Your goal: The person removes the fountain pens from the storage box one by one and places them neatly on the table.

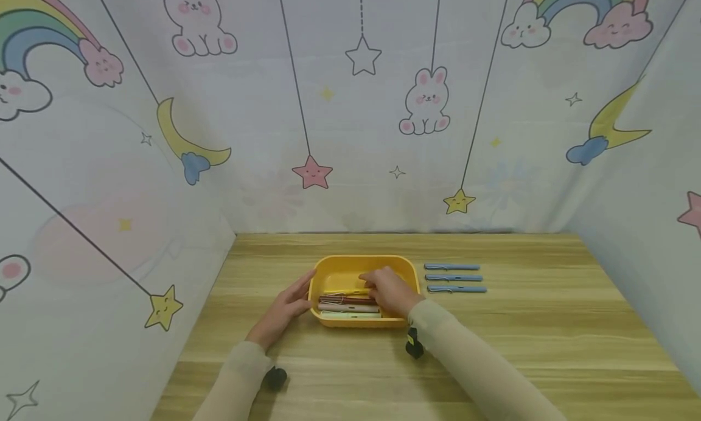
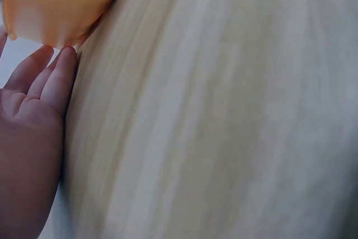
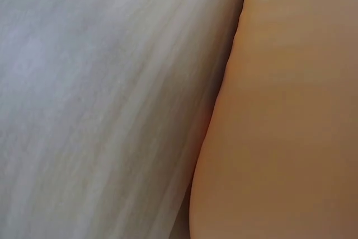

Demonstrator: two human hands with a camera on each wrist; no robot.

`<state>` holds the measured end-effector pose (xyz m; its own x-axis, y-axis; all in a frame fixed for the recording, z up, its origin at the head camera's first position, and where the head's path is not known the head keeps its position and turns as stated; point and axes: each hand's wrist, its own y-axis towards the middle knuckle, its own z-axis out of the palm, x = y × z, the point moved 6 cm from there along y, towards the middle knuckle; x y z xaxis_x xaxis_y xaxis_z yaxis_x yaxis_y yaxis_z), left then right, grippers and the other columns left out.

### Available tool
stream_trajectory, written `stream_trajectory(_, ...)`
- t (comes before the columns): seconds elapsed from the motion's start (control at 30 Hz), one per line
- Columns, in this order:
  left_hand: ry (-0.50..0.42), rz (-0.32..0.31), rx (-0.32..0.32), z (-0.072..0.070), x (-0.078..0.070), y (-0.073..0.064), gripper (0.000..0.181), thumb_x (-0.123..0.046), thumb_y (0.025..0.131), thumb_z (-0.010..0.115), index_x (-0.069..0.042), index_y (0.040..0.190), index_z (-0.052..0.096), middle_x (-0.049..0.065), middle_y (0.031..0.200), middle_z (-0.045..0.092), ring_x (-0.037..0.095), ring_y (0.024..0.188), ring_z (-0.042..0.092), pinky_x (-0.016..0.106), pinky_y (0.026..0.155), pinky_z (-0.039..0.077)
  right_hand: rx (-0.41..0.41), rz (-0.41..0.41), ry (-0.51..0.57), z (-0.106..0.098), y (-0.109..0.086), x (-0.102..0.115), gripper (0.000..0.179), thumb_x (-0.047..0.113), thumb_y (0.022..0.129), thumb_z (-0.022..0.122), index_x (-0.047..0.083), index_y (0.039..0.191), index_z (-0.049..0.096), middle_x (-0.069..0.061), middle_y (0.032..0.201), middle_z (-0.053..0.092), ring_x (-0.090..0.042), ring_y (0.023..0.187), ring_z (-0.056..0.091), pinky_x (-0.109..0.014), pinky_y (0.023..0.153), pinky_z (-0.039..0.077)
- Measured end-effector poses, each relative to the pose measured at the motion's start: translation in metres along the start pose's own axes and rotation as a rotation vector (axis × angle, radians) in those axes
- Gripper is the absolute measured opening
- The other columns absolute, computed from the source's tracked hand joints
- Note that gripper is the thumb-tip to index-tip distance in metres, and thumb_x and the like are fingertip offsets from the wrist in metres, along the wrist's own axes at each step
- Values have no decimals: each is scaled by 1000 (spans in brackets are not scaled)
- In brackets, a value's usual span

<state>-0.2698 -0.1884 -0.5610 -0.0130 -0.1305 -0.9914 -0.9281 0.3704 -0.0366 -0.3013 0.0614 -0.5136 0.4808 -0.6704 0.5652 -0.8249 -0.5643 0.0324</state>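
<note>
A yellow plastic basket (image 1: 364, 322) stands on the wooden table. Inside it, a yellow pen (image 1: 357, 292), a dark red pen (image 1: 345, 300), a greyish-pink pen (image 1: 350, 308) and a pale green pen (image 1: 350, 316) lie side by side, clips to the left. My left hand (image 1: 282, 314) rests against the basket's left wall, its fingers fairly straight. My right hand (image 1: 391, 292) reaches over the front right rim into the basket, at the right ends of the yellow and dark red pens. Its fingertips are partly hidden, and I cannot tell whether they pinch a pen.
To the right of the basket, three blue pens (image 1: 454, 278) lie in parallel on the wooden table (image 1: 350, 372). Printed cloth walls (image 1: 383, 165) with stars and rabbits enclose the table at the back and sides. The right wrist view shows the basket's outer wall (image 3: 279, 116) up close.
</note>
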Motion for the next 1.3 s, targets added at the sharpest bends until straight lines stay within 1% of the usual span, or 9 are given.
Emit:
stream_trajectory(0.17,-5,1,4,0,0,1,69,-11,105,61,-30,165,35,-4,172,30,21,157,29,42,125,26,-51,-28,-41,-4,1,0,39,-3,97,68,-1,136,69,-10,107,80,-19,94,75,-38,86,63)
stream_trajectory(0.3,-2,2,4,0,0,1,69,-12,104,62,-31,165,35,-3,172,30,22,157,30,41,124,27,-103,-56,-27,-7,0,-1,36,-2,97,69,-2,133,70,-5,100,80,-14,86,73,-36,83,63)
stream_trajectory(0.5,7,-1,0,0,0,0,69,-14,104,62,-31,166,35,-2,172,29,24,157,29,45,125,27,-151,-66,87,-14,-6,-2,37,-4,96,68,0,133,71,-9,107,80,-21,98,77,-38,85,63)
stream_trajectory(0.6,7,-3,-5,0,1,0,69,-15,104,62,-30,166,34,-1,172,29,26,158,28,47,125,26,-183,-59,144,-19,-9,-2,35,-2,97,68,1,132,72,-11,110,80,-23,99,77,-38,83,64)
stream_trajectory(0.7,11,-1,-4,-1,1,0,69,-15,105,62,-28,166,33,1,172,28,28,158,27,49,126,25,-205,-42,195,-24,-13,-2,33,2,99,70,3,132,73,-10,113,79,-21,100,77,-36,83,63)
stream_trajectory(0.83,15,-6,-5,-1,2,1,69,-14,105,62,-29,166,34,1,172,29,27,158,27,46,125,26,-224,-21,254,-29,-18,-5,32,5,99,72,4,131,74,-9,118,78,-19,102,77,-32,84,63)
stream_trajectory(0.93,6,-20,-7,0,1,0,68,-14,105,62,-32,165,35,-2,172,31,22,158,28,42,125,27,-245,-26,267,-33,-21,-7,30,6,98,73,4,128,76,-9,118,78,-20,101,77,-30,82,63)
stream_trajectory(1.07,-6,-34,-11,0,0,-1,67,-15,104,62,-35,164,37,-5,171,32,16,158,27,41,126,26,-279,-38,263,-39,-26,-7,28,7,97,75,2,124,77,-10,116,79,-23,100,77,-30,80,63)
stream_trajectory(1.3,-1,-21,-12,0,0,0,68,-14,105,62,-32,165,36,-2,172,30,21,158,27,46,126,24,-328,-53,282,-51,-39,-10,27,8,97,75,-1,122,77,-12,114,79,-23,97,77,-25,75,62)
